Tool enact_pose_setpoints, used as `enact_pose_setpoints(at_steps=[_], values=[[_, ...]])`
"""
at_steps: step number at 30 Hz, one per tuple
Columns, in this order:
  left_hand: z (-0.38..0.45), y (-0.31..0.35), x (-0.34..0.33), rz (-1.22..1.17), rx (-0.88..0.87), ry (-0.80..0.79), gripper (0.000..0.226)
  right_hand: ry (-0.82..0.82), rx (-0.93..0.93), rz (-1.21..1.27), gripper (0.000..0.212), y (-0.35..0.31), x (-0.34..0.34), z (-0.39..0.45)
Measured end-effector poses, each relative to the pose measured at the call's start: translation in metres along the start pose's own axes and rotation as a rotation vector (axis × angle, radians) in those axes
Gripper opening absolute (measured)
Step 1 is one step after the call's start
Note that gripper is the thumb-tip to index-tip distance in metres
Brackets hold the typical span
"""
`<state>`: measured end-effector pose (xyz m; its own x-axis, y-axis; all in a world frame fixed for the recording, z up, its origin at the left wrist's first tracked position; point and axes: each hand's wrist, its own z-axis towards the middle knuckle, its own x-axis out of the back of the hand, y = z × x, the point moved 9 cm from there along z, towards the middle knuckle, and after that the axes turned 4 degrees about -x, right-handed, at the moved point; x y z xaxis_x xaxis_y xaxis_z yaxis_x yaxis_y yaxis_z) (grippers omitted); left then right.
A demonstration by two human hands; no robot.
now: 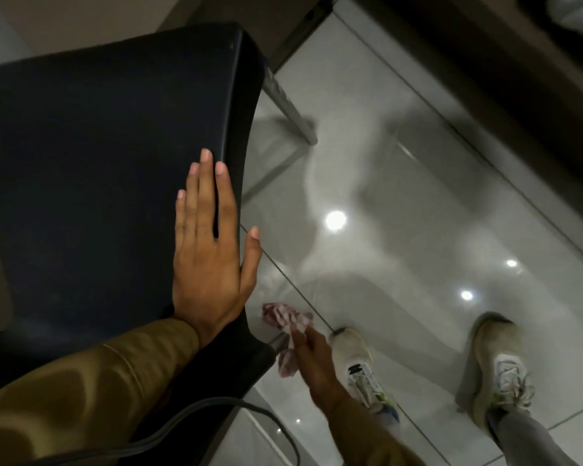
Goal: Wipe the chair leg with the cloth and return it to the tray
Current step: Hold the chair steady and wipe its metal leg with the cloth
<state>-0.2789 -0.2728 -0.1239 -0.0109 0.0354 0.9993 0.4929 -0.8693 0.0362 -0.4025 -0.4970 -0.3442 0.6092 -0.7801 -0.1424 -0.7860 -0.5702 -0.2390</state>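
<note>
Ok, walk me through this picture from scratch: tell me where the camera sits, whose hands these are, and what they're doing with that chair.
There is no machine here. The single picture comes from a camera worn on a person's head, looking down, so the hands and feet are the wearer's own.

The left hand lies flat and open on the dark chair seat, near its edge, apparently steadying it. Lower down, the right hand grips a pinkish cloth pressed against a metal chair leg just under the seat. Another metal leg shows farther away.

The chair stands on a glossy tiled floor that reflects ceiling lights. Two pale sneakers stand beside it. No tray is visible.
</note>
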Motion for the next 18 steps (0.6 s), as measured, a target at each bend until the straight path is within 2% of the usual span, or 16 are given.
enact_pose_setpoints(at_steps=[4, 6, 9, 11, 13, 15, 18], values=[[-0.001, 0.0, -0.001, 0.028, 0.009, -0.042, 0.081, 0.012, 0.083, 0.009, 0.023, -0.018, 0.006, -0.058], [0.001, 0.001, 0.002, 0.026, 0.008, -0.082, 0.081, -0.032, 0.103, -0.019, 0.02, -0.034, 0.011, -0.077], [0.001, 0.004, 0.009, 0.012, 0.007, -0.134, 0.08, -0.11, 0.051, -0.109, 0.017, -0.055, 0.028, -0.093], [0.008, 0.003, 0.018, -0.038, 0.025, -0.151, 0.077, -0.107, 0.02, -0.147, 0.005, -0.07, 0.044, -0.098], [0.029, -0.001, 0.024, -0.074, 0.016, -0.171, 0.072, -0.02, 0.042, -0.193, 0.021, -0.089, 0.063, -0.096], [0.063, -0.008, 0.027, -0.083, -0.004, -0.202, 0.069, 0.073, 0.083, -0.117, 0.035, -0.113, 0.08, -0.091], [0.124, -0.016, 0.026, -0.1, -0.006, -0.253, 0.068, 0.174, 0.154, 0.052, 0.031, -0.158, 0.098, -0.08]])
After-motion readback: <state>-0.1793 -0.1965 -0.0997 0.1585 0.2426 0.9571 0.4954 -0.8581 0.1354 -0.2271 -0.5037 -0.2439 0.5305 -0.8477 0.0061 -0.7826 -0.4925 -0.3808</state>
